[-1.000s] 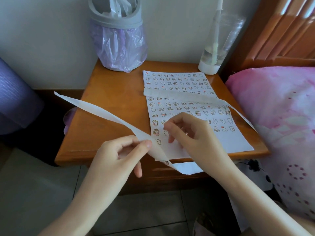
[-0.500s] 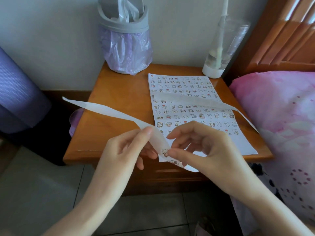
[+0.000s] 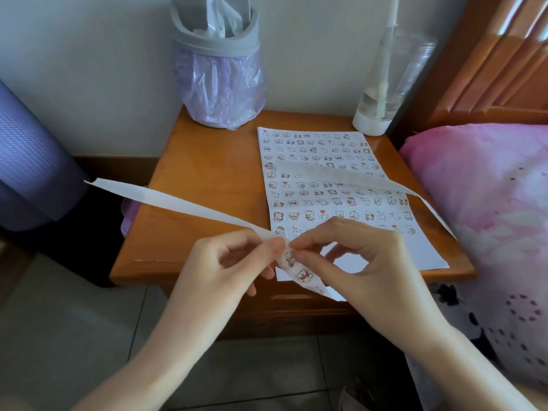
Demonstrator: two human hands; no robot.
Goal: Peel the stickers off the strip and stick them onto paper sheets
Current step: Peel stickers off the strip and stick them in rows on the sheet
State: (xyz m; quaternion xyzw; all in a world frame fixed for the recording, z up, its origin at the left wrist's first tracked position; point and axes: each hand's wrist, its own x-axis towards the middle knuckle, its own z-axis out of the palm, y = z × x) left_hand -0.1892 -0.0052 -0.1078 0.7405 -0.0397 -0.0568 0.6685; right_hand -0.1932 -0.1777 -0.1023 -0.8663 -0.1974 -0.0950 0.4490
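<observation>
Just at table (image 3: 207,173) edge, fingers (image 3: 267,244) pinch strip (image 3: 166,200).

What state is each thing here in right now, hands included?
strip, held in the air, stickers left at its near end
left hand, pinches the strip
right hand, pinches a sticker on the strip
paper sheet, flat on the table, mostly covered with stickers
bin, open, lined with a bag
cup, upright, nearly empty

right hand (image 3: 364,262) off sheet (image 3: 415,250), pinching sticker (image 3: 290,258)
</observation>
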